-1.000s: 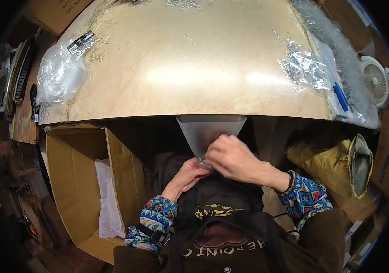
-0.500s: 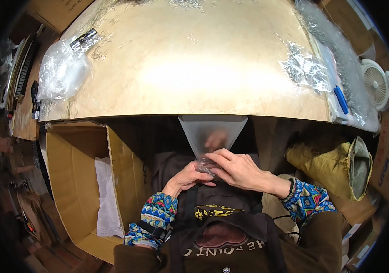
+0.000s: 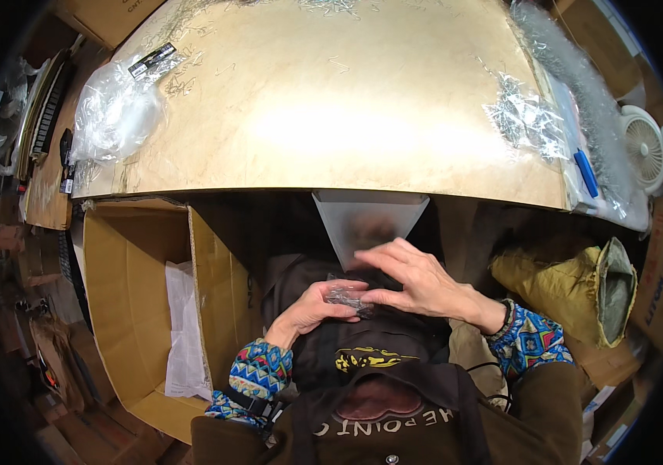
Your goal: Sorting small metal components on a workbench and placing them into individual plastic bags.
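Above my lap my left hand (image 3: 312, 308) is closed on a small clear plastic bag (image 3: 347, 296), pinched between thumb and fingers; its contents are too small to make out. My right hand (image 3: 424, 283) is open just to its right, fingers stretched out and spread, the thumb tip close to the bag. Past the right fingers, a translucent whitish tray (image 3: 331, 221), narrowing toward me, juts out from under the table edge. A blurred reflection shows on its surface.
On the table (image 3: 308, 147) lie clear plastic bags (image 3: 115, 116) at left and a heap of small metal pieces (image 3: 525, 116) at right, near a blue pen (image 3: 585, 172). An open cardboard box (image 3: 138, 387) stands left, a yellow sack (image 3: 548, 283) right. A white fan (image 3: 645, 147) sits farther right.
My right hand has moved off the bag, its fingers spreading. The left hand has shifted slightly left, and the bag shows more between its fingers. The whole view has shifted a little.
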`<action>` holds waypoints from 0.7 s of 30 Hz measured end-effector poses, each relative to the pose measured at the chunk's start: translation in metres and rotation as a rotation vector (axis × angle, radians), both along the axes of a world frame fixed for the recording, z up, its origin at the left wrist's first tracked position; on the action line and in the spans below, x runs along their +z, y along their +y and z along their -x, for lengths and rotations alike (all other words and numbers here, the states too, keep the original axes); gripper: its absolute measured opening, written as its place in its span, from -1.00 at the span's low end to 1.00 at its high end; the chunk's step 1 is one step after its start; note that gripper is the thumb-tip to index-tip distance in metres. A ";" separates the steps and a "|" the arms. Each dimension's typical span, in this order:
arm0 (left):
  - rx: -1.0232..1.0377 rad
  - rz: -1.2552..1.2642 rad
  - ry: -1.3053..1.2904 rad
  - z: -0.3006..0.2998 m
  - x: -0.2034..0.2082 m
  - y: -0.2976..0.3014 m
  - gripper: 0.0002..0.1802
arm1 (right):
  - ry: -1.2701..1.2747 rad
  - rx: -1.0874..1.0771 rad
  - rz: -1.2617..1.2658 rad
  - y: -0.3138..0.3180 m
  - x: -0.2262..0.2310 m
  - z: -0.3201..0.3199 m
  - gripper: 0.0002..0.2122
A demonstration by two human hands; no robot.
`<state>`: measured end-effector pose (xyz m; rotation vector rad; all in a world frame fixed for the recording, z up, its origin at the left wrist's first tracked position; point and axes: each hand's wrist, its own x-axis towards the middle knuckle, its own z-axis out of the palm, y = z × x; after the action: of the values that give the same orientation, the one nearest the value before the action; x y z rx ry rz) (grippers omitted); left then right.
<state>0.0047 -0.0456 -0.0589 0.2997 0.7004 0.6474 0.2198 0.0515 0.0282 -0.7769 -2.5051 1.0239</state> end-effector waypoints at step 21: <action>-0.068 -0.543 0.342 0.017 0.134 0.095 -0.57 | -0.128 -0.948 -0.659 0.199 0.054 -0.096 -0.79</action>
<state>-0.0123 0.0490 0.0755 0.9490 0.8275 0.7230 0.3153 0.2502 0.0818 -1.5495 -1.9200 -0.1638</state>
